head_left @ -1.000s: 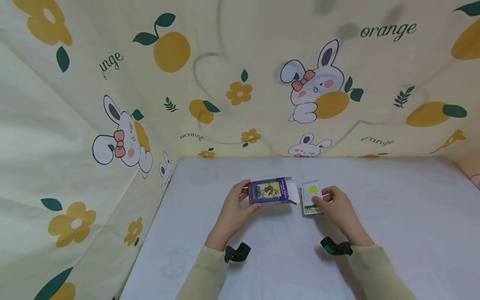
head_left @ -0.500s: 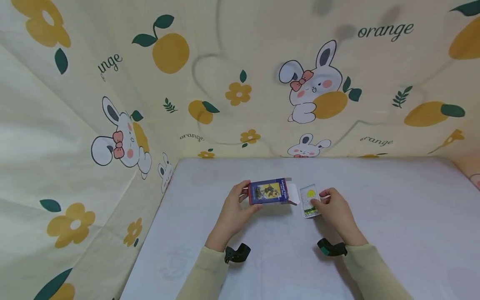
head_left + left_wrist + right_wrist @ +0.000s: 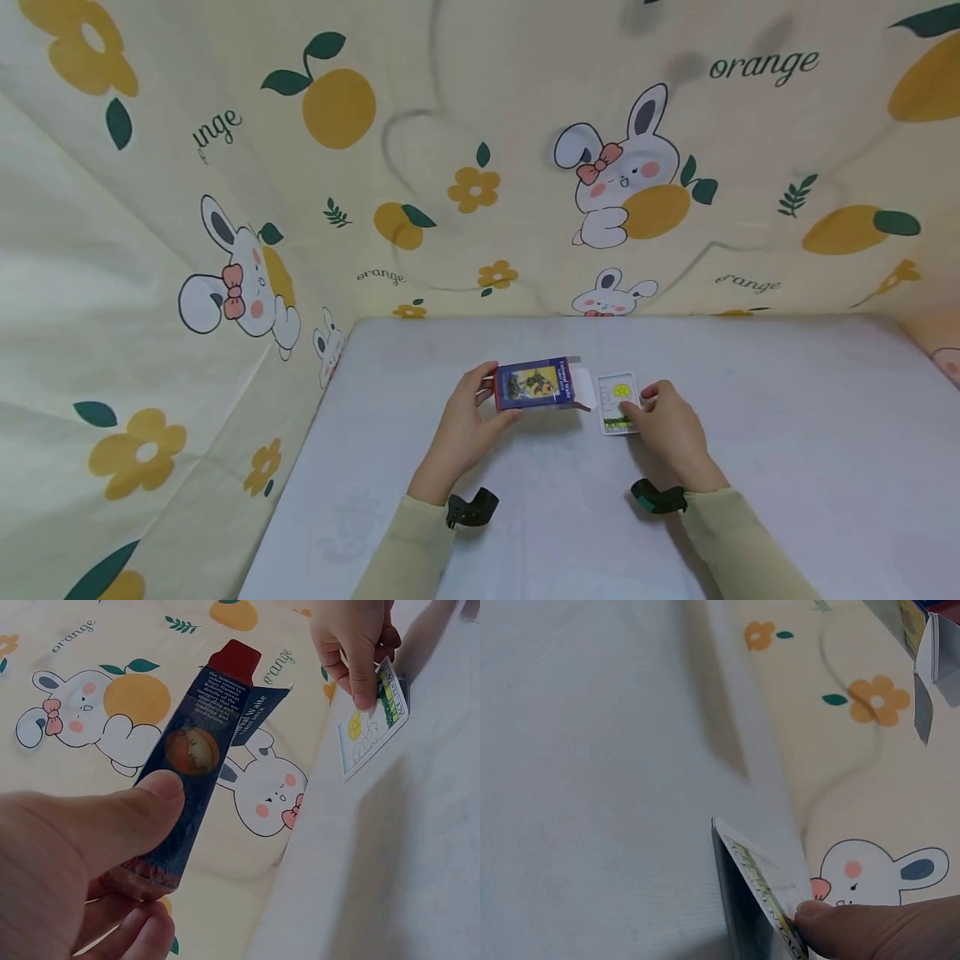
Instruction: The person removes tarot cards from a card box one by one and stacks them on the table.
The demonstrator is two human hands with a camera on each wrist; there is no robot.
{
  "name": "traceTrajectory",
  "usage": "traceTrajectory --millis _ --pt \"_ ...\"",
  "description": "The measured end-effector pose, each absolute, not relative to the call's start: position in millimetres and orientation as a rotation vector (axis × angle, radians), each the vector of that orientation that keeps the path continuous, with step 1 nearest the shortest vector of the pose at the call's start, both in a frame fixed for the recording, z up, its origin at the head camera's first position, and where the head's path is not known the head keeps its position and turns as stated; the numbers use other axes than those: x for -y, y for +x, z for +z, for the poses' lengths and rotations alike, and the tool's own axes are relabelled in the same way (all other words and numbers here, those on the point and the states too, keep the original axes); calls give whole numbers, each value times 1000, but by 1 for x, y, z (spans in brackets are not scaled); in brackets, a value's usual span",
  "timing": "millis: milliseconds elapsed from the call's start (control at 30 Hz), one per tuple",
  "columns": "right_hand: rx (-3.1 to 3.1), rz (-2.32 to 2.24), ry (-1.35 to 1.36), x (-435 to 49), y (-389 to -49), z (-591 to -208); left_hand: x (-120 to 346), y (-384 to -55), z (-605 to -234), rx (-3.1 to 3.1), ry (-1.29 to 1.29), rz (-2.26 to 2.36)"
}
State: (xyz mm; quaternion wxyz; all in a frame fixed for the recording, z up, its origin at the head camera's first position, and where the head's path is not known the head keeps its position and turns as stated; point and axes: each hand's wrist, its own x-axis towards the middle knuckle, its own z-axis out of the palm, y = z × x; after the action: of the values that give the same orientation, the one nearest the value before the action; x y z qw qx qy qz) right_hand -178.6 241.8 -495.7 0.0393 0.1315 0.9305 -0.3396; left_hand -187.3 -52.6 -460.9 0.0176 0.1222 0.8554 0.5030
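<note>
My left hand (image 3: 467, 425) grips a small blue tarot card box (image 3: 534, 383), fingers behind and thumb along its lower side. The box is raised over the table, its end flaps (image 3: 583, 388) standing open toward the right. In the left wrist view the thumb presses the box's narrow printed side (image 3: 184, 765). My right hand (image 3: 672, 425) pinches a tarot card (image 3: 617, 404) with a yellow disc and a green strip, thumb on its face. The card is just right of the flaps, apart from them. The right wrist view shows its dark underside (image 3: 742, 907).
A white-covered table (image 3: 555, 533) lies beneath both hands. Behind and to the left hangs a cream cloth (image 3: 525, 125) printed with rabbits and oranges. Black camera mounts sit on the left wrist (image 3: 472, 508) and the right wrist (image 3: 658, 497).
The right hand has shifted slightly left and toward me with the card, which tilted and then straightened. The left hand and the box hold nearly still.
</note>
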Motion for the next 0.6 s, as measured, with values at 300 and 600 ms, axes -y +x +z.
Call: traceTrajectory --millis 300,600 --pt "-2904 -985 374 -241 -177 -502 54 -187 -462 -2647 380 1579" --pt "-2904 -984 391 -240 -181 -507 55 -186 -461 -2662 384 1544"
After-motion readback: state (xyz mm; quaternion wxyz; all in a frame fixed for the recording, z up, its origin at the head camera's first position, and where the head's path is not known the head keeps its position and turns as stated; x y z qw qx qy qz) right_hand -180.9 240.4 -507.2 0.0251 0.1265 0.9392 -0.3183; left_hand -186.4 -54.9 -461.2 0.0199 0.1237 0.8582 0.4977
